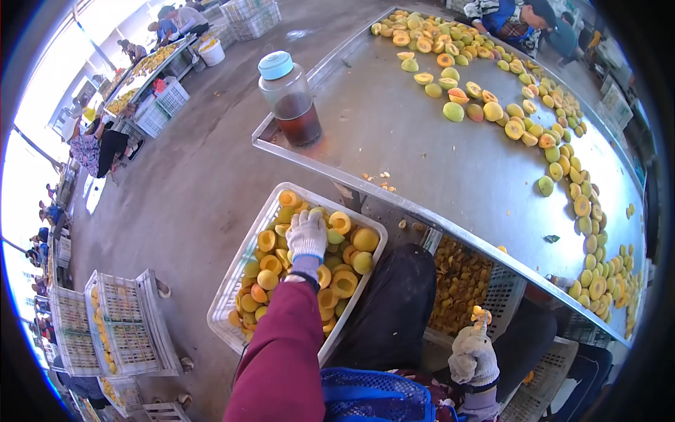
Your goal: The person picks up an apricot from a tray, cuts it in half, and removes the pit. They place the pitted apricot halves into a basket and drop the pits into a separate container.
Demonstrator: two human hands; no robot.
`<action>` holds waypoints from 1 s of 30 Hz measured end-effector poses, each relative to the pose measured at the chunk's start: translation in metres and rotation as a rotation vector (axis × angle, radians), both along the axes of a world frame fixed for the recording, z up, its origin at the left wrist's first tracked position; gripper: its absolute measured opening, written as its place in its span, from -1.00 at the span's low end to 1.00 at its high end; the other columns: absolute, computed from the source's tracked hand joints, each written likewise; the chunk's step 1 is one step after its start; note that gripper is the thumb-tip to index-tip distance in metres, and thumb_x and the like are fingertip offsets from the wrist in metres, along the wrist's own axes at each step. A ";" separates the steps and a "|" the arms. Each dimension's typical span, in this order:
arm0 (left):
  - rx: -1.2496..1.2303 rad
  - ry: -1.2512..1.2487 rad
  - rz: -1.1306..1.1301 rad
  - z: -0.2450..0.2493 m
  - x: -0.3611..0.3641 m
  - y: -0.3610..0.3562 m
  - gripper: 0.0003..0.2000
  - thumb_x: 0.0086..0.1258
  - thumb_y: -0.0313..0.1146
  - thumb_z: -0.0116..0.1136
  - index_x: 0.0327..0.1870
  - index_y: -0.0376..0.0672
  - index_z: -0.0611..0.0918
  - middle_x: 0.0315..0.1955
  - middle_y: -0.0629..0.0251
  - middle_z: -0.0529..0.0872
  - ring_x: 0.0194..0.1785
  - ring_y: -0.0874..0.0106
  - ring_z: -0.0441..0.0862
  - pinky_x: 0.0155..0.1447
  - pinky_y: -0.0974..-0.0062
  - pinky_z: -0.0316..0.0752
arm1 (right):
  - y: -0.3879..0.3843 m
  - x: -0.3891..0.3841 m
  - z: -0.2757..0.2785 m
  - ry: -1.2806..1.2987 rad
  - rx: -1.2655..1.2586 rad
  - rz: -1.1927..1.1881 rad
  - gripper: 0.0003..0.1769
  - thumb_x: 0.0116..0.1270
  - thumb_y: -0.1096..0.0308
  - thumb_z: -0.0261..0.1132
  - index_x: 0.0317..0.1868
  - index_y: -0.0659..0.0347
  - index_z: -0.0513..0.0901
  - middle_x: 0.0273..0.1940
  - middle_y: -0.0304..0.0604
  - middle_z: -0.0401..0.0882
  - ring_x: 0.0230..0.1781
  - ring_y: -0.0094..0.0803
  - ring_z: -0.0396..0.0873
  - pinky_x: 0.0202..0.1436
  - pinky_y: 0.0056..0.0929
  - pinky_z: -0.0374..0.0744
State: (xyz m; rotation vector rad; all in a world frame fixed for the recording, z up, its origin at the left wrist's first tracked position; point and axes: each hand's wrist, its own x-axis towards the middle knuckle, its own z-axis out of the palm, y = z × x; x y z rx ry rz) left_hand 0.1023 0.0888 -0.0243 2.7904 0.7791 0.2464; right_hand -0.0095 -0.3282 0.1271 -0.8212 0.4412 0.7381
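My left hand, in a white knit glove, rests on the halved yellow fruit inside a white plastic basket; its fingertips are among the fruit and what they hold, if anything, is hidden. On the right, above my lap, my gloved right hand is closed around a small tool with orange bits of fruit at its tip. Beside that hand, a crate of brown-orange pits or scraps stands partly under the metal table.
The metal table bears a long band of fruit halves and a jar of dark liquid near its left corner. Stacked white crates stand at the lower left. A co-worker leans over the far edge; other people sit farther off.
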 end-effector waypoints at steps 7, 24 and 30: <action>-0.362 -0.150 -0.037 0.006 0.030 0.023 -0.61 0.41 -0.03 -0.01 0.13 0.02 0.62 0.21 0.23 0.57 0.39 0.20 0.34 0.39 0.10 0.19 | 0.004 0.005 -0.002 0.027 -0.051 0.038 -0.87 0.11 0.46 0.28 -0.49 0.35 0.51 -0.78 -0.19 0.33 -0.88 -0.36 0.31 -0.81 -0.43 0.29; -0.212 -0.058 -0.589 0.067 -0.021 -0.068 -0.62 0.31 -0.11 0.15 0.12 0.01 0.61 0.23 0.12 0.50 0.38 0.11 0.32 0.42 0.16 0.21 | 0.000 0.002 0.016 -0.109 -0.093 0.230 -0.89 0.33 0.26 0.22 -0.27 0.05 0.48 -0.70 -0.40 0.29 -0.83 -0.60 0.26 -0.78 -0.60 0.21; -0.769 -0.336 -1.148 0.187 -0.035 -0.166 -0.72 0.31 -0.34 0.30 0.01 -0.18 0.65 0.13 0.09 0.61 0.24 0.11 0.53 0.30 0.25 0.45 | 0.011 0.016 0.041 -0.081 -0.372 0.264 -0.84 0.23 0.42 0.31 -0.47 0.14 0.50 -0.68 -0.32 0.37 -0.79 -0.57 0.30 -0.74 -0.57 0.21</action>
